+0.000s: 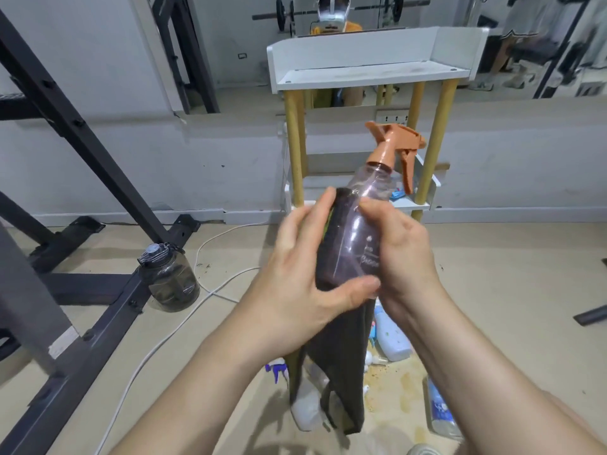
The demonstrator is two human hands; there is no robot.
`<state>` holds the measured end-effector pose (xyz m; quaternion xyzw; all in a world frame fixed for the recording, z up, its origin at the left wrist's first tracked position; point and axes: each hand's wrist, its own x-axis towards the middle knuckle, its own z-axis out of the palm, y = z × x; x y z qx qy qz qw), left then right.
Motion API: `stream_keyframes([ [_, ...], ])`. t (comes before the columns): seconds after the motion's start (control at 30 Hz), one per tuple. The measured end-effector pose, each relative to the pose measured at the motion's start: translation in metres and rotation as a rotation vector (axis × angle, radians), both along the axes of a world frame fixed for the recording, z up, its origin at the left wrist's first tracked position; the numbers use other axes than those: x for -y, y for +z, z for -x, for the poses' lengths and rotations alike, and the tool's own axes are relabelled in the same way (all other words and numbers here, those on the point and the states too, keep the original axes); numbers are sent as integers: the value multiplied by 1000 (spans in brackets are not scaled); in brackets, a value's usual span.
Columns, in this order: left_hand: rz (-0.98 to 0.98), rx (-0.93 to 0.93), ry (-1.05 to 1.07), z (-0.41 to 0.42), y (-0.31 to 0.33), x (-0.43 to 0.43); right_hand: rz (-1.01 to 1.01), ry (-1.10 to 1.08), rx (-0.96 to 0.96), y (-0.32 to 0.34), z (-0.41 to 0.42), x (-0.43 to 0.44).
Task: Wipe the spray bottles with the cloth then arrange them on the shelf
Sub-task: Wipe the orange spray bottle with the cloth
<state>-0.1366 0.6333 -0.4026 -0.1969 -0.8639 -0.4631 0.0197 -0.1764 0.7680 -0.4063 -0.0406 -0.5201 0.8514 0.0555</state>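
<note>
Spray bottle point(356, 238), clear purplish body with orange trigger head, was tilted at frame centre. Right hand point(400, 254) gripped its body; left hand point(295, 290) curled round it, pressing the dark cloth point(341, 372) on. Looked light, smooth, probably slippery; best held mid-body or at the neck. White shelf point(371, 73) stood upper centre. More bottles point(392, 336) lay on the beige floor point(492, 290).

Legible text: none. Spray bottle point(356, 231): faint white print is showing on its clear side, blurring beyond any reading.
</note>
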Motion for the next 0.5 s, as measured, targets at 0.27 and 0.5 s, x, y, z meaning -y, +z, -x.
stream_keyframes([
  [0.27,-98,-17,105,5,4,18,-83,35,-85,2,7,-9],
  [0.5,-581,325,68,21,-2,11,-529,50,-238,-2,1,9],
])
